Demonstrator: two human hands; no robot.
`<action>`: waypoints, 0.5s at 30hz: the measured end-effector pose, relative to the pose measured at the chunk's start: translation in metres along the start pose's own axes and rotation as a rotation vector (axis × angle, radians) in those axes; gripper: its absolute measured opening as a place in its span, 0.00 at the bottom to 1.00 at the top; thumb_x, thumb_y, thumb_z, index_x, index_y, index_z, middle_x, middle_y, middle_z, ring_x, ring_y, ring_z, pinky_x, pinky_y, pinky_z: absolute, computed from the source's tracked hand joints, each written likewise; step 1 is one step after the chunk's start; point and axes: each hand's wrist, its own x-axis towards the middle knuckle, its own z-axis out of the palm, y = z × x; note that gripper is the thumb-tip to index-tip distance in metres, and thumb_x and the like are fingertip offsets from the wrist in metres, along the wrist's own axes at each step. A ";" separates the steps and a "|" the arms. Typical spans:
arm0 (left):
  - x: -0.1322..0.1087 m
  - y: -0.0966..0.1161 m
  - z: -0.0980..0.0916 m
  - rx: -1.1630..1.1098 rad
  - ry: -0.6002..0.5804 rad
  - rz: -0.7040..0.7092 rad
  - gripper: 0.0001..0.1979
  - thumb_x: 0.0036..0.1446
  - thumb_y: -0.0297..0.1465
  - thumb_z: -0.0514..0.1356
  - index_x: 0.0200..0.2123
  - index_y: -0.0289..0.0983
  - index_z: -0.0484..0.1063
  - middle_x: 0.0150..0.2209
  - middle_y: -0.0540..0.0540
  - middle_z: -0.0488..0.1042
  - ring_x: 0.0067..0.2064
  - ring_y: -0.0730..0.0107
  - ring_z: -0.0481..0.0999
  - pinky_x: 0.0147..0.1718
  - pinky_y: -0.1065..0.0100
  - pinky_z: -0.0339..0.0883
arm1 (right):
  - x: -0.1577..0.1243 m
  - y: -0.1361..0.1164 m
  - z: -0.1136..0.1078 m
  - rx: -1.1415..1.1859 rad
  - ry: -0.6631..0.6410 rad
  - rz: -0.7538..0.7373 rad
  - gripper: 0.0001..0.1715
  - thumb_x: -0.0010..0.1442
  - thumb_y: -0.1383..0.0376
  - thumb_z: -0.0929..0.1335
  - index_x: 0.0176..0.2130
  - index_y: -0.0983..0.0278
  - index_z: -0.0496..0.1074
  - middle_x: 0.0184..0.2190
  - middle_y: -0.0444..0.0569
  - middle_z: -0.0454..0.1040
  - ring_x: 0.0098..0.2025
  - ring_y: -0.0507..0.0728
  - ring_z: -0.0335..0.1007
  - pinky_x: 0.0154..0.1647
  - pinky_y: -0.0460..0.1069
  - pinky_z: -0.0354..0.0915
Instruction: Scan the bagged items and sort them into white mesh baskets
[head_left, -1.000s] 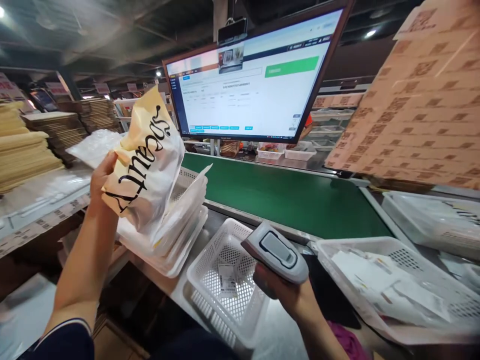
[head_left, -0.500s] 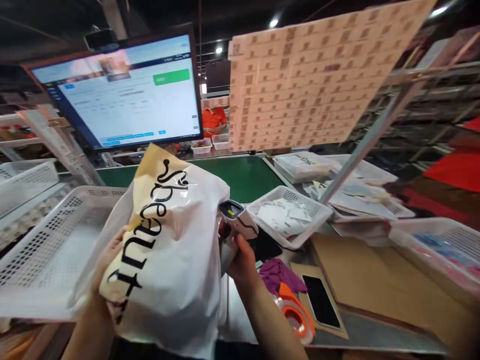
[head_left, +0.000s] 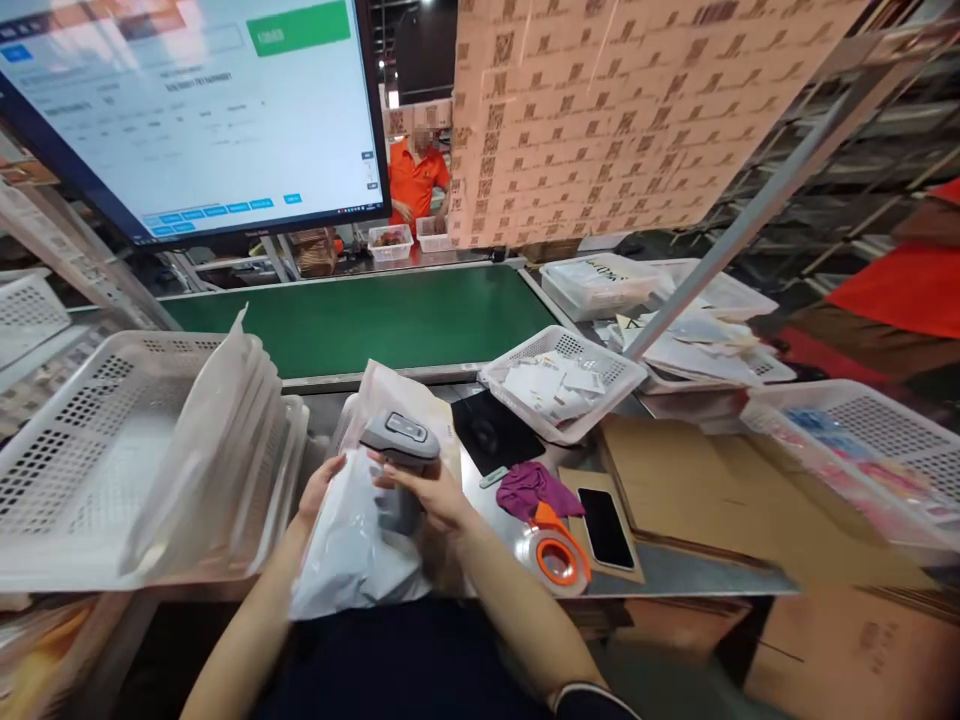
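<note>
My left hand (head_left: 319, 487) grips the left edge of a white plastic mailer bag (head_left: 360, 540) that lies low in front of me against the counter edge. My right hand (head_left: 429, 493) holds a grey handheld barcode scanner (head_left: 400, 440) over the bag's upper part, with its head tilted down toward the bag. The bag's printed lettering is turned out of sight.
White perforated baskets stand at the left (head_left: 82, 440) and centre right (head_left: 562, 385). A green conveyor belt (head_left: 367, 320) runs behind the counter below a monitor (head_left: 195, 110). A tape roll (head_left: 556, 556), phone (head_left: 606, 528), purple cloth (head_left: 529, 488) and cardboard (head_left: 720, 500) lie at right. A person in orange (head_left: 416, 180) stands beyond.
The bag came down from chest height to the counter edge and turned its lettering away. The scanner moved from the bag's right side to above it. The view tilted down.
</note>
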 end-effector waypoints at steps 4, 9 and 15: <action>0.003 0.014 -0.019 -0.093 0.077 -0.047 0.18 0.75 0.34 0.57 0.48 0.27 0.83 0.37 0.36 0.86 0.39 0.49 0.89 0.50 0.56 0.84 | -0.023 -0.029 -0.051 -0.286 0.014 -0.043 0.38 0.51 0.47 0.85 0.54 0.62 0.79 0.47 0.53 0.85 0.50 0.66 0.83 0.58 0.65 0.79; 0.000 0.028 -0.039 -0.113 0.127 0.004 0.16 0.73 0.33 0.59 0.48 0.27 0.82 0.40 0.35 0.87 0.41 0.48 0.89 0.46 0.56 0.85 | -0.029 -0.045 -0.100 -0.765 0.109 -0.080 0.30 0.57 0.52 0.79 0.53 0.66 0.78 0.50 0.56 0.84 0.50 0.64 0.80 0.51 0.58 0.78; -0.014 0.029 -0.049 -0.178 0.092 0.107 0.18 0.74 0.34 0.55 0.51 0.31 0.83 0.48 0.37 0.87 0.49 0.50 0.89 0.53 0.56 0.85 | -0.030 -0.066 -0.114 -0.750 0.031 0.035 0.34 0.55 0.53 0.79 0.54 0.69 0.80 0.43 0.55 0.84 0.33 0.57 0.74 0.29 0.50 0.73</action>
